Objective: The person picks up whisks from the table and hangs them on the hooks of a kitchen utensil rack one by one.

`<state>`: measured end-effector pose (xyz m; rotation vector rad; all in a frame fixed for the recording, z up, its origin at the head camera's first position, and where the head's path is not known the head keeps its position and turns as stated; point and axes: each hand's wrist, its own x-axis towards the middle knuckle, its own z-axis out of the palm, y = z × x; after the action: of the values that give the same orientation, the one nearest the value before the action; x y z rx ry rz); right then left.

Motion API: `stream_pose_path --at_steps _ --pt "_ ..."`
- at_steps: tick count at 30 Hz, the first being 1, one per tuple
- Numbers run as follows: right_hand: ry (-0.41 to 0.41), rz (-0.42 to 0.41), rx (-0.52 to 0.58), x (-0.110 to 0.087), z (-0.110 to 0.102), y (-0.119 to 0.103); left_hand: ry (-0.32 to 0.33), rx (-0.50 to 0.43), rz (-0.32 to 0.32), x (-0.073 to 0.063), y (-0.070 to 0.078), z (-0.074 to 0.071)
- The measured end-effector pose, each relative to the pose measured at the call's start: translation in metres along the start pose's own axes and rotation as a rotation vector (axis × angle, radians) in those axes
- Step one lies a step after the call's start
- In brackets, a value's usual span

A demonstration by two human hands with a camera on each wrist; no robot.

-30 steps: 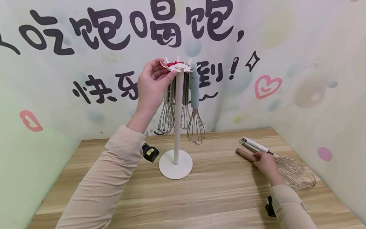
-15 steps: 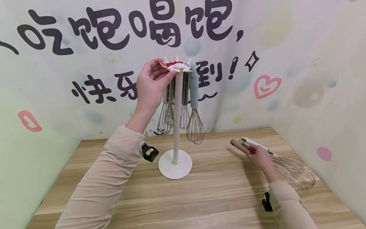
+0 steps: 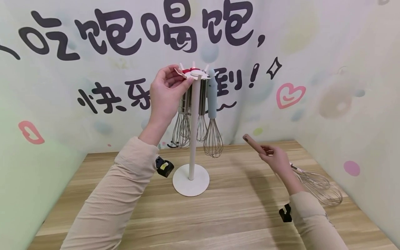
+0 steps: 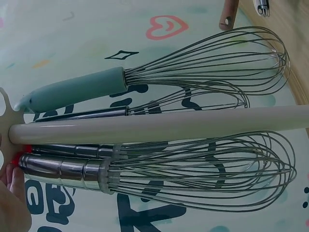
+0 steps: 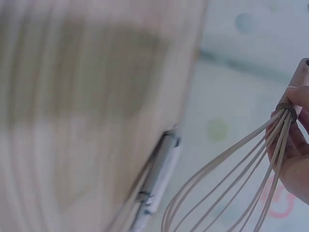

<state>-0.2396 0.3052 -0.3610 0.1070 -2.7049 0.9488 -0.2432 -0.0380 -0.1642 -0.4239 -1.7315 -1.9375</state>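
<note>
While the left hand (image 3: 167, 92) pinches the rim of the white stand (image 3: 193, 139) at upper centre, fingers clamped on it, probably to steady the rack, the right hand (image 3: 277, 159) holds the brown-handled whisk (image 3: 253, 143) above the desk (image 3: 237, 218) at centre right. Those fingers are closed around the handle near the wires, which leaves its holed end free, pointing to the upper left. I see the light-blue whisk (image 3: 212, 100) and steel-handled whisks (image 4: 65, 169) hanging from the top, wires down, apparently because their weight lies there. Another whisk (image 5: 161, 169) lies on the desk at right, partly behind the right hand.
</note>
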Motion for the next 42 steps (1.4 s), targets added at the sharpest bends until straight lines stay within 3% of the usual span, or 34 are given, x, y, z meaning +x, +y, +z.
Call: stream_pose_path --at_steps 17,27,42 --pt "0.010 -0.006 0.249 0.007 -0.014 -0.079 0.059 -0.001 -0.040 -0.001 0.004 0.005" --pt "0.007 -0.001 0.403 0.005 -0.014 -0.112 0.074 0.063 -0.004 -0.003 0.002 0.006" --pt "0.047 -0.016 0.557 0.005 -0.021 -0.149 0.039 0.049 0.085 -0.005 -0.002 0.004"
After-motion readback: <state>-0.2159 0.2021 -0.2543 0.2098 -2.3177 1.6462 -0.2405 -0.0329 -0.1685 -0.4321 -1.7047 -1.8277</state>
